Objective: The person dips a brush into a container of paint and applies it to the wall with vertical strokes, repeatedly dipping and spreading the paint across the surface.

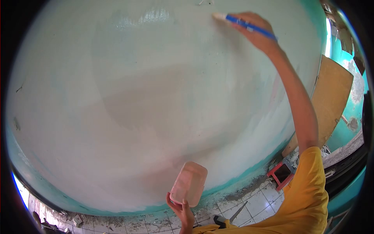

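My right hand [255, 29] is raised at the upper right, its fingers closed around a blue-handled paintbrush [251, 27]. The pale bristles point left and meet the wall [156, 93], which carries whitish paint over turquoise. A wet, shiny patch shows on the wall left of the brush. Low in the view, my left hand [182, 210] grips the lower end of a pinkish plastic container [189, 183], its thumb over the near rim. The container is tilted in front of the wall.
A brown board [335, 93] leans at the right, beside a turquoise wall. Below it on the floor stands a red-framed object [281, 175]. White floor tiles [243, 214] with debris run along the wall's base. A dark tool with a long blade [237, 212] shows at the bottom.
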The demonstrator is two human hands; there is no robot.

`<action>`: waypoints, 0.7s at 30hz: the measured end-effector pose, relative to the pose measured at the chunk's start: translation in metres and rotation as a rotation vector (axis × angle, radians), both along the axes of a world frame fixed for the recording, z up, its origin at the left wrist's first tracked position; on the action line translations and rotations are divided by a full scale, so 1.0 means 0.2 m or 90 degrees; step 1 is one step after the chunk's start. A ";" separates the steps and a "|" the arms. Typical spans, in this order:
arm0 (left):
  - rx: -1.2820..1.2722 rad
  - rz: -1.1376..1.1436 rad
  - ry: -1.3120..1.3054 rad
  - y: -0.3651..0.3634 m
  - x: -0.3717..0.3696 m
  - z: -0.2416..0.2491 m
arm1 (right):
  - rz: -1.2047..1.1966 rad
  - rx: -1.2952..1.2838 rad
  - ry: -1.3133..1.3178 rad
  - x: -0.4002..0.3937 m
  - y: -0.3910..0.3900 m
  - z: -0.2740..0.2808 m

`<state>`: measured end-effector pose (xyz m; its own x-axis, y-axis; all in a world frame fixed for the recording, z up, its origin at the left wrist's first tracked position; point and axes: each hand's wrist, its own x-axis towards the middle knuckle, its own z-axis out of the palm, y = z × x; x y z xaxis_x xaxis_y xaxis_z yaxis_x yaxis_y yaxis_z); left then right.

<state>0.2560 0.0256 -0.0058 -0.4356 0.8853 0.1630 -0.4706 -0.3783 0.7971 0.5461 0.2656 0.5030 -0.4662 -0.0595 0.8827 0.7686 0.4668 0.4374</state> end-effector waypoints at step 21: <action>-0.010 0.050 0.004 0.06 0.19 0.02 | 0.045 0.008 -0.040 -0.08 0.05 -0.06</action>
<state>0.2943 0.0380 -0.0014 -0.5023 0.8512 0.1523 -0.4348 -0.4009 0.8063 0.5307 0.2761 0.4915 -0.5143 -0.1050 0.8512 0.7055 0.5126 0.4895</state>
